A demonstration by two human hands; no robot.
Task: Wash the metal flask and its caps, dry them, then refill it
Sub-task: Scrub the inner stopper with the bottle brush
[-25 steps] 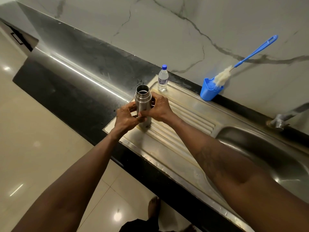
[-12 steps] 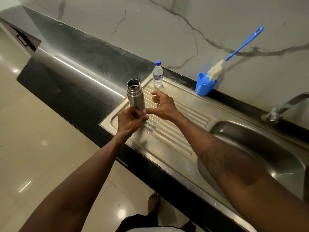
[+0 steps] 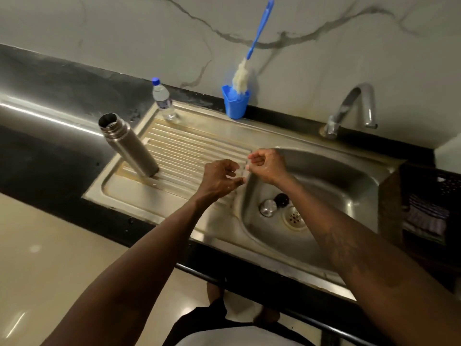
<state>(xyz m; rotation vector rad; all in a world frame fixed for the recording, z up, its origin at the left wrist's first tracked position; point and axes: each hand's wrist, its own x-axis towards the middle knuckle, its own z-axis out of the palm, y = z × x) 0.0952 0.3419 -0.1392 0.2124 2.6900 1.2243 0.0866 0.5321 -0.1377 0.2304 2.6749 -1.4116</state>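
Watching through the head camera, I see the metal flask [image 3: 128,146] standing uncapped on the left end of the ribbed drainboard [image 3: 199,146], its open mouth up and nothing touching it. Left hand [image 3: 219,177] hangs over the drainboard's right edge, fingers loosely curled, holding nothing I can make out. Right hand [image 3: 265,163] is just beside it over the rim of the sink basin [image 3: 349,176], wet, fingers half curled inward; whether they pinch anything I cannot tell, as the fingertips are blurred. Thumb tips of the two hands come close together, contact unclear. Down in the basin lie a round steel cap [image 3: 268,207] and a dark cap [image 3: 282,199], side by side next to the drain strainer [image 3: 295,217]. At the back of the drainboard stands a small plastic water bottle [image 3: 163,101] with a blue lid. A blue cup [image 3: 235,102] against the wall holds a blue-handled bottle brush [image 3: 249,56], bristles down. Curved tap [image 3: 354,106] sits behind the basin. A dark crate [image 3: 429,208] sits at far right.
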